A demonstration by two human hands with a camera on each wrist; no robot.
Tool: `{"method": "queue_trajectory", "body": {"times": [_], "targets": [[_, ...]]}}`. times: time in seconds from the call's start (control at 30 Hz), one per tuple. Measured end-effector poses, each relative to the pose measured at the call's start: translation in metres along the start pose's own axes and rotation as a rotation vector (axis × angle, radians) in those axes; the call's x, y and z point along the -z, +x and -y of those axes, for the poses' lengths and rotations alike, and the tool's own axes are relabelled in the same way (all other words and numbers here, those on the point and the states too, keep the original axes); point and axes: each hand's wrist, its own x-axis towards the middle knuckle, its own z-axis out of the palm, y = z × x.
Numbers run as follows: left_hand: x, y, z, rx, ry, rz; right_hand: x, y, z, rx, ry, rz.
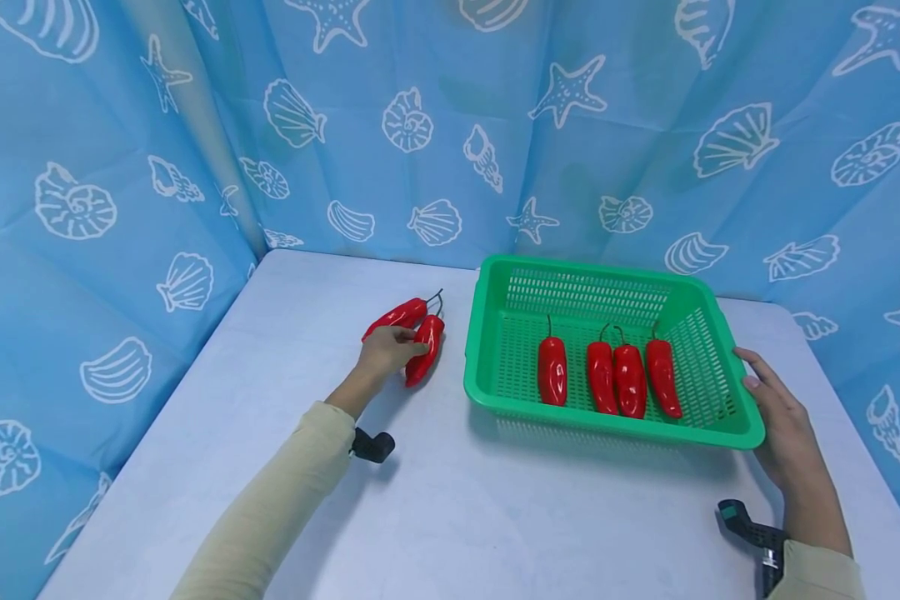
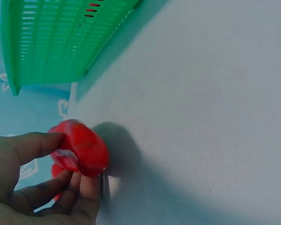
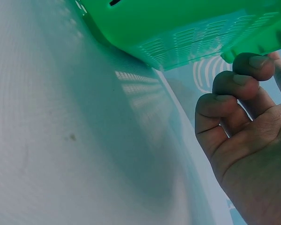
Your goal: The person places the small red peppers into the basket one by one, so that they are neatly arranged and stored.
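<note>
My left hand [image 1: 390, 350] pinches a glossy red chili pepper [image 1: 424, 352] between thumb and fingers, on the table left of the basket. Another red chili pepper [image 1: 405, 315] lies just behind it, partly covered by the hand. In the left wrist view the pinched pepper [image 2: 84, 149] is seen end-on, its far end hidden. At the other side, my right hand [image 1: 783, 417] holds the right rim of a green plastic basket [image 1: 615, 423], thumb and index finger at the edge. The right wrist view shows the other fingers [image 3: 241, 79] curled below the rim.
Several red chili peppers [image 1: 630, 379] lie inside the basket with their stems pointing to the back. A blue curtain [image 1: 435, 150] with white shells and starfish hangs behind the white table [image 1: 450, 517] and along its sides.
</note>
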Motion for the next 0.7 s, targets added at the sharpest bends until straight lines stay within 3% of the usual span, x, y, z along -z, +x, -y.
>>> {"method": "queue_trajectory", "body": {"times": [0.4,0.7], "targets": [[0.007,-0.006,-0.002,0.017,-0.079,0.025,0.0,0.0,-0.001,0.016,-0.009,0.003],[0.016,-0.013,-0.002,-0.009,-0.128,0.047,-0.001,0.0,0.001,0.0,-0.01,0.008]]}}
